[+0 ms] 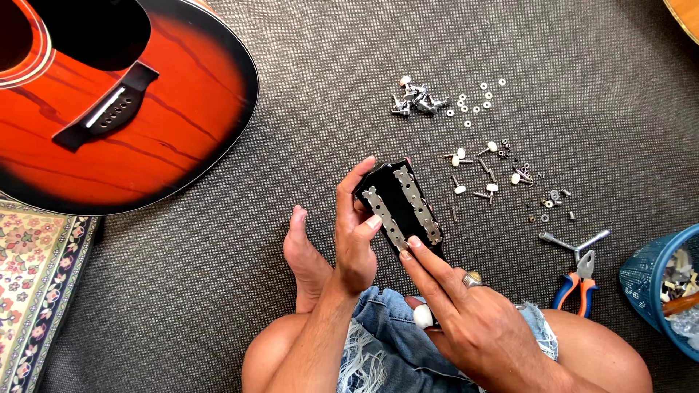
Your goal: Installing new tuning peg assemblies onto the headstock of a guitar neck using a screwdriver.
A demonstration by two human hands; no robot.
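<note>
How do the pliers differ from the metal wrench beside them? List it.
The pliers have orange-and-blue coated handles; the wrench is bare silver metal throughout. The pliers are broader, with two handles splayed toward the person; the wrench is thin, with arms branching from one joint. The pliers lie nearer the person's knee; the wrench lies just beyond them. Both rest untouched on the grey carpet, right of both hands.

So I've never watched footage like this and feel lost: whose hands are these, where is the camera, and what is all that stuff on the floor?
The camera sits on the person's head and looks down at their lap. The left hand grips a black guitar headstock with two metal tuner strips; the right hand touches its lower end with its fingertips. On the grey carpet lie loose tuning pegs, screws and washers, pliers and an orange guitar body. A blue basket stands at the right.
</note>
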